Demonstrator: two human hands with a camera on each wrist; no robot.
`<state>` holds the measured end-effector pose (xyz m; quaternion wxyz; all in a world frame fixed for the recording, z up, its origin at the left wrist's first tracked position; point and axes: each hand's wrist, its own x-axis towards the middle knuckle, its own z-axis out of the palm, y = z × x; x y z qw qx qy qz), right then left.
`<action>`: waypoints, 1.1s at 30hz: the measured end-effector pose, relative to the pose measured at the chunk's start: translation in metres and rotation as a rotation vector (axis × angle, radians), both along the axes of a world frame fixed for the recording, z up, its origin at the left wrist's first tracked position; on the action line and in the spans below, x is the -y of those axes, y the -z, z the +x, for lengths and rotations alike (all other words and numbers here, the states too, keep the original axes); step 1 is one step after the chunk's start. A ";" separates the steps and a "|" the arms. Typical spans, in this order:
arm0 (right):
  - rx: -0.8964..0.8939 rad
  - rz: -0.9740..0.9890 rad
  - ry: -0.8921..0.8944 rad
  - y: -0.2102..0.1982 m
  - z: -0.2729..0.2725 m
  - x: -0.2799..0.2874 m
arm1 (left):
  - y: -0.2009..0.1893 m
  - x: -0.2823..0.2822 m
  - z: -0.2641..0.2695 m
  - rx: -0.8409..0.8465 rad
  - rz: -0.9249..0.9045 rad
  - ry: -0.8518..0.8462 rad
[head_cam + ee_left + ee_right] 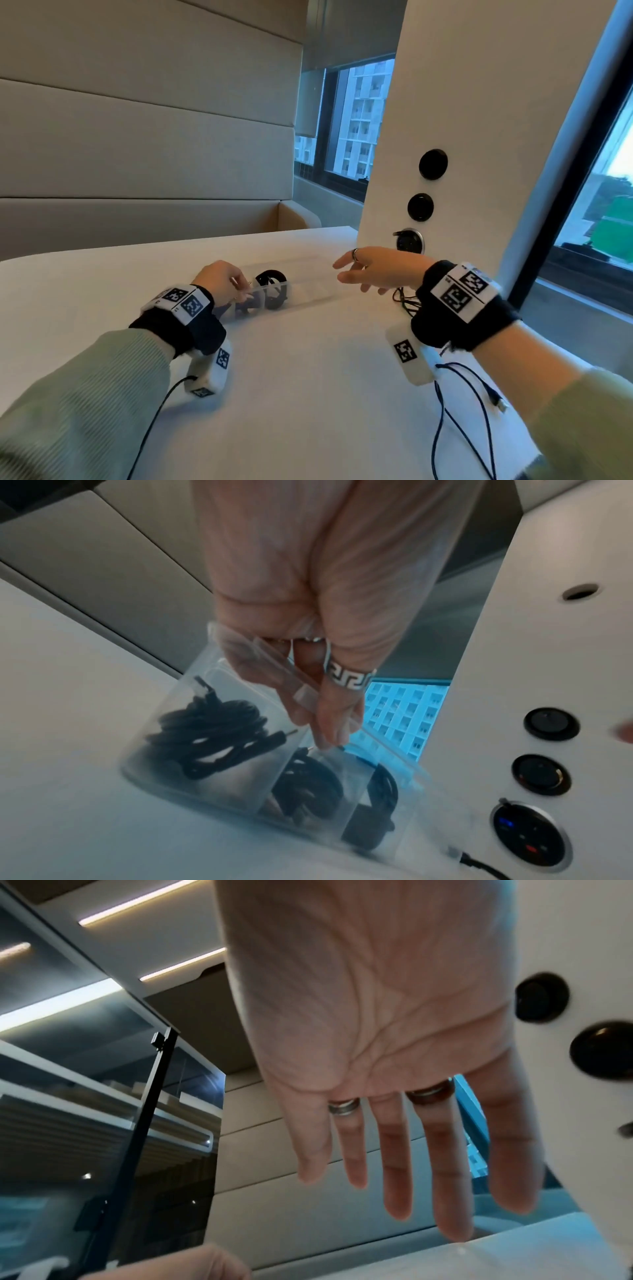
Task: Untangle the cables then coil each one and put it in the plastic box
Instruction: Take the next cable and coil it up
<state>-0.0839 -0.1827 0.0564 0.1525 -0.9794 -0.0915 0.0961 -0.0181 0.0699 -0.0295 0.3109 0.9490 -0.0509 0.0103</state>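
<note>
On the white surface (291,377) my plastic box (308,287) lies long axis left to right, my left hand (222,279) pinching its left rim, right hand (373,269) spread above its right end, while only the left wrist view shows coiled black cables (212,731) inside its compartments.

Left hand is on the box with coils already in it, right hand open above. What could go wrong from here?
1. The left hand pinches only the rim of the plastic box; a tug may tip it and spill the coiled cables.
2. The right hand hovers open, holding nothing; loose cables lie tangled beneath it and may snag.
</note>
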 end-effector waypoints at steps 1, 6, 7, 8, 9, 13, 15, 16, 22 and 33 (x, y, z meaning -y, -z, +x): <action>-0.019 -0.053 0.014 0.001 -0.007 0.010 | 0.000 0.002 0.003 0.019 0.010 -0.022; -0.211 -0.322 0.173 0.017 -0.037 0.058 | 0.003 0.016 0.015 0.069 0.124 -0.054; -0.263 -0.373 0.201 0.020 -0.042 0.066 | 0.003 0.020 0.014 0.062 0.163 -0.054; -0.307 -0.419 0.218 0.024 -0.047 0.073 | 0.001 0.026 0.013 0.063 0.219 -0.057; -0.347 -0.439 0.227 0.028 -0.052 0.080 | 0.000 0.031 0.010 0.072 0.277 -0.064; -0.471 -0.201 0.221 0.049 -0.056 0.103 | -0.005 0.057 -0.012 0.109 0.327 0.039; -0.428 -0.111 0.191 0.061 -0.054 0.108 | -0.003 0.070 -0.026 0.064 0.277 0.192; -0.363 -0.122 0.172 0.066 -0.053 0.107 | -0.002 0.077 -0.034 0.015 0.235 0.270; 0.143 -0.328 -0.008 0.059 -0.046 0.082 | -0.006 0.129 -0.086 -0.167 0.027 0.534; 0.494 0.332 0.225 0.023 -0.043 0.094 | -0.027 0.113 -0.081 -0.320 -0.667 0.451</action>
